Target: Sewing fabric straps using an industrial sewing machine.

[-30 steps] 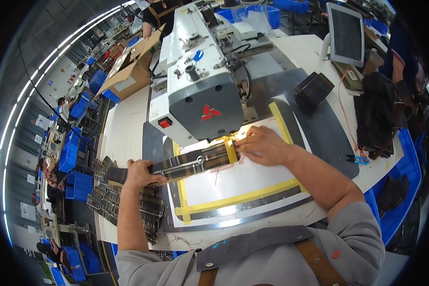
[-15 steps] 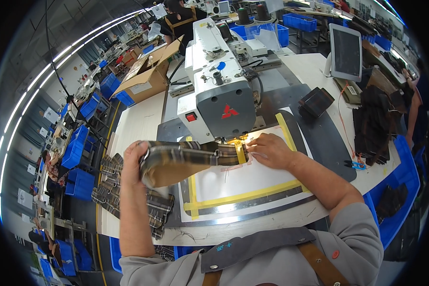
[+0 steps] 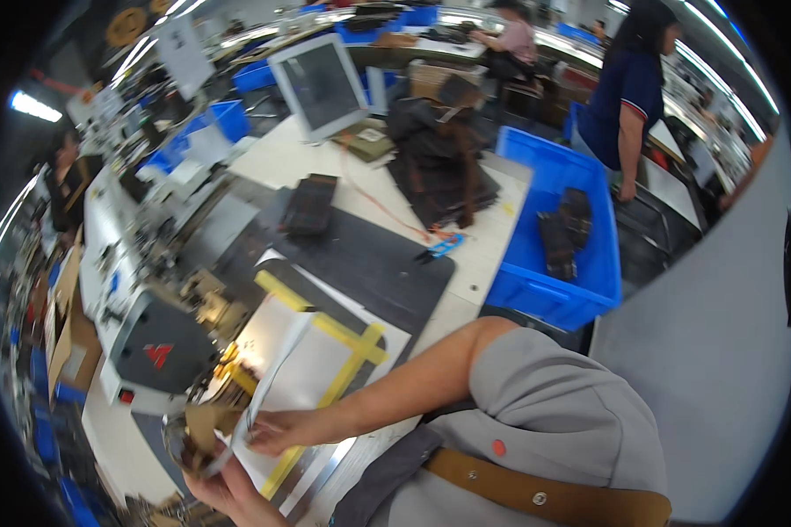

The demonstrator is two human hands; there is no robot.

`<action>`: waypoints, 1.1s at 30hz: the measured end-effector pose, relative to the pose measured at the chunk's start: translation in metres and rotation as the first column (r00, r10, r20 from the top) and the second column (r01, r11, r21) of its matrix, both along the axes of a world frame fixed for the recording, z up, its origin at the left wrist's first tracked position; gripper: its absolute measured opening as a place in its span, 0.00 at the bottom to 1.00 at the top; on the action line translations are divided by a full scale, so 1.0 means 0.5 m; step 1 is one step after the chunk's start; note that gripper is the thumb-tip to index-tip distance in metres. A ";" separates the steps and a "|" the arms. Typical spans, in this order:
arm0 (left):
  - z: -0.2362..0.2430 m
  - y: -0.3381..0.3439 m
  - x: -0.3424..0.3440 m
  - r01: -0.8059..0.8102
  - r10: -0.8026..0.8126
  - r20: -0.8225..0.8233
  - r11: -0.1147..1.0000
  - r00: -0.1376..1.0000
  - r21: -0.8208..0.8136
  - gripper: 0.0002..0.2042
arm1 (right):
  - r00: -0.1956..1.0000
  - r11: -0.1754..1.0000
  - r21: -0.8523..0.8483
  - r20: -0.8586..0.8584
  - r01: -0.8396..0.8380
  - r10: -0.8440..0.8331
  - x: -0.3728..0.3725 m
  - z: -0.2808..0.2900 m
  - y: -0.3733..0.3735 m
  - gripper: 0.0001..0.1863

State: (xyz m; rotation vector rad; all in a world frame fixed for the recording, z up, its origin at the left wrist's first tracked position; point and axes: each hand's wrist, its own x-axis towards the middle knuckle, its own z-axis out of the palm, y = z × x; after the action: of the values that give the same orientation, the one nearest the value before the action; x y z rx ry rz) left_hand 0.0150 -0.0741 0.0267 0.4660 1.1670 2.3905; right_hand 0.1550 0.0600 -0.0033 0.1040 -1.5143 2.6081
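Observation:
At the lower left, my left hand [image 3: 230, 488] is closed on a plaid fabric piece [image 3: 177, 443] with a tan lining [image 3: 209, 429]. My right hand [image 3: 283, 430] is beside it, fingers bent together against a long pale strip [image 3: 277, 364]. Blur hides what those fingers grip. The strip slants from my hands up across a white sheet [image 3: 268, 338] edged with yellow tape [image 3: 347, 338]. Just beyond the hands is the grey sewing machine head [image 3: 163, 347], its lamp lighting the needle area.
A dark folded piece [image 3: 308, 205] and blue-handled snips [image 3: 439, 249] lie on the table. Behind them are a stack of dark pieces [image 3: 431, 167] and a monitor [image 3: 319, 86]. A blue bin [image 3: 536, 294] holds dark pieces at right. A person [image 3: 620, 97] stands past it.
The view has swung right, putting the machine at lower left. My hands have come together; the plaid piece, earlier stretched to the needle area, is now drawn back toward me.

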 end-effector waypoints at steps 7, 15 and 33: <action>-0.021 0.031 0.087 -0.154 -0.091 -0.691 0.947 0.717 -0.284 0.36 | 0.992 0.976 -0.182 0.036 0.123 -0.118 -0.030 -0.017 0.006 0.48; -0.014 0.020 0.071 -0.305 -0.176 -0.918 0.906 0.355 -0.292 0.37 | 0.930 0.932 -0.006 0.076 0.361 -0.360 -0.024 0.046 0.023 0.58; 0.057 0.075 0.026 -0.685 -0.834 -0.514 0.495 -0.201 -0.535 0.08 | 0.657 0.569 -0.376 0.165 0.732 -0.736 0.019 -0.008 0.217 0.23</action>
State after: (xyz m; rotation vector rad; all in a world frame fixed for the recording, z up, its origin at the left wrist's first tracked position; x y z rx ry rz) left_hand 0.0278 -0.0367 0.0552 2.1854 2.4571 -0.0576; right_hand 0.1646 0.1683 -0.0073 -0.4649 -0.6926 2.1113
